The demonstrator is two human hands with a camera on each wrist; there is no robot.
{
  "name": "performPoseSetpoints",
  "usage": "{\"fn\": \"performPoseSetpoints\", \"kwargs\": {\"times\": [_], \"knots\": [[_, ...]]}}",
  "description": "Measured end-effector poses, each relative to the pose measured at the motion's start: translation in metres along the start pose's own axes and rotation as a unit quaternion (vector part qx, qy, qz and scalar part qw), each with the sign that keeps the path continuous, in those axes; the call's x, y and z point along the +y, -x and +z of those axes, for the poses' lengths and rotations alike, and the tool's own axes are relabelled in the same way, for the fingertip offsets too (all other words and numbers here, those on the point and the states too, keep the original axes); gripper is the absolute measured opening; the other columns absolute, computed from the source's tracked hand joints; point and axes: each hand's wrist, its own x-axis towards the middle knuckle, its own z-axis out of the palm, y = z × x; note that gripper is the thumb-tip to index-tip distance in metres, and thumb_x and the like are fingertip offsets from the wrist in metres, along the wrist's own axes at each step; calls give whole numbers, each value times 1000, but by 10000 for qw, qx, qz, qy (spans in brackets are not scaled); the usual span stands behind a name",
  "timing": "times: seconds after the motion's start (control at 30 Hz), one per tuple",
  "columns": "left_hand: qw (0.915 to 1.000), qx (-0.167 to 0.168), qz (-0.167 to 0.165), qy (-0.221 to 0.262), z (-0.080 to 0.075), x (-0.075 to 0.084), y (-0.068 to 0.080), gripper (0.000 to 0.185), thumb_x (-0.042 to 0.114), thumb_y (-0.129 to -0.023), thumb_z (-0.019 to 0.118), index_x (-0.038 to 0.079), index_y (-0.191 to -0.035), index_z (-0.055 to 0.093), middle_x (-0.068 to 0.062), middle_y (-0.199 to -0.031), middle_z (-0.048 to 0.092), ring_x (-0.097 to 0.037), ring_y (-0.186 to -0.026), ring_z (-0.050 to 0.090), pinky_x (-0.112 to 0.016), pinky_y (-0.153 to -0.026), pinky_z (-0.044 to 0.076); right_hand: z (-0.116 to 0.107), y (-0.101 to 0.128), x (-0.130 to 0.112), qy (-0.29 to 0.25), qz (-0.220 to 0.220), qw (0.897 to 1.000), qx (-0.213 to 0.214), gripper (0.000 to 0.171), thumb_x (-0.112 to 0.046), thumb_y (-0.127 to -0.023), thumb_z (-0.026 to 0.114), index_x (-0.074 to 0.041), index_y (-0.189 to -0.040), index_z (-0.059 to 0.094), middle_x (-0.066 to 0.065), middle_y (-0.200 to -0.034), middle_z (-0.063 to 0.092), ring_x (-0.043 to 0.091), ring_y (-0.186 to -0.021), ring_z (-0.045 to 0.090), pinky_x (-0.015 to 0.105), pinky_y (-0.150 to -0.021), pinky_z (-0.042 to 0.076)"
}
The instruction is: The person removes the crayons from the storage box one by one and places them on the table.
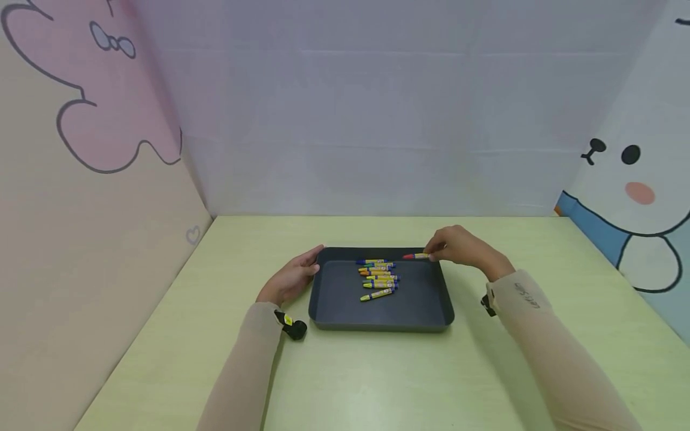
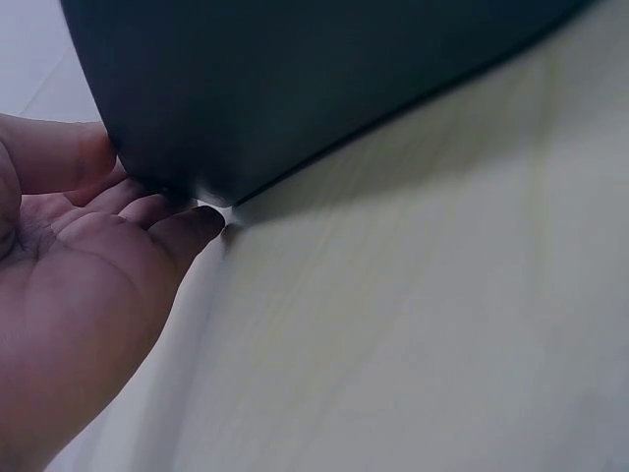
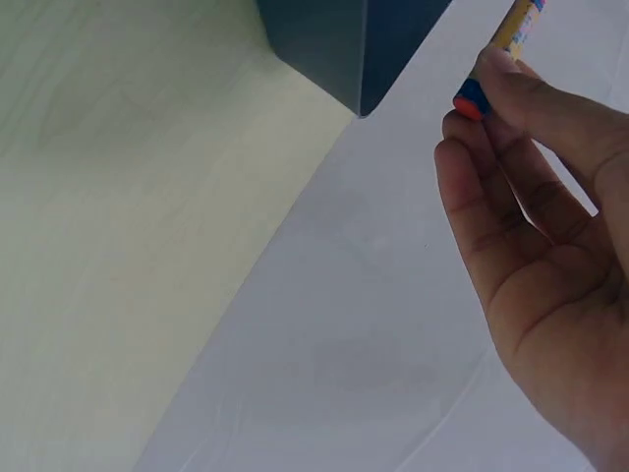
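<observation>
A dark grey rectangular tray (image 1: pixel 417 305) lies on the table, with several crayons (image 1: pixel 380 285) in a loose row down its middle. My left hand (image 1: pixel 291 278) holds the tray's left side; in the left wrist view its thumb (image 2: pixel 64 157) is against the wall and the fingers reach under the corner. Over the tray's back right corner, my right hand (image 1: pixel 460 246) pinches a red crayon (image 1: pixel 412 256) near one end, its red tip pointing left. In the right wrist view, thumb and fingertips grip that crayon (image 3: pixel 516 29) by its yellow wrapper, close to the blue-banded end.
The pale wooden table (image 1: pixel 350 383) stretches around the tray. A light cloth backdrop (image 1: pixel 350 131) stands behind it, with cartoon-printed panels on the left (image 1: pixel 97 239) and right (image 1: pixel 636 149). Black camera straps (image 1: pixel 291 326) sit at the wrists.
</observation>
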Motion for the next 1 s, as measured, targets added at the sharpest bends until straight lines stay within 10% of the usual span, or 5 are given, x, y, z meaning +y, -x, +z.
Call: {"fn": "performPoseSetpoints", "kwargs": {"times": [1.0], "knots": [[9996, -253, 113, 113, -2, -2, -1, 62, -3, -102, 31, 10, -156, 5, -7, -162, -14, -25, -147, -19, -45, -121, -5, 12, 36, 72, -185, 1064, 9901, 895, 19, -2, -87, 65, 5, -104, 72, 23, -102, 68, 39, -94, 63, 46, -78, 54]]}}
